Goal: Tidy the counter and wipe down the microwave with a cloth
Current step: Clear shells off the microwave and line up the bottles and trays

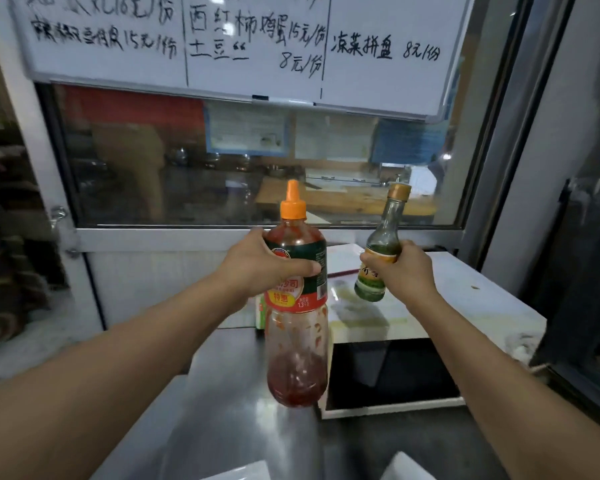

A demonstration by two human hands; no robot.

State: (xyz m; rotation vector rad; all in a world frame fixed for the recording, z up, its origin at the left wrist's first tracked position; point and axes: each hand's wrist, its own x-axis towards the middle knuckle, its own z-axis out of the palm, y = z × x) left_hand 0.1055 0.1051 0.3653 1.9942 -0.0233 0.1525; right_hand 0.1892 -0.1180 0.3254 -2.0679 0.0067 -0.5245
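Note:
My left hand (260,268) grips a tall, nearly empty ketchup bottle (297,341) with an orange nozzle cap, held up above the steel counter (229,393). My right hand (406,271) holds a small glass bottle (378,268) with a tan cap and greenish liquid at its bottom, raised over the white microwave (465,299). The microwave stands at the right, its dark door (395,372) facing me and stains on its top. No cloth is in view.
A glass serving window (222,174) with a metal frame runs behind the counter, and a whiteboard menu (239,39) hangs above it. A small green-and-white carton (260,315) stands behind the ketchup bottle. White objects (406,469) sit at the counter's near edge.

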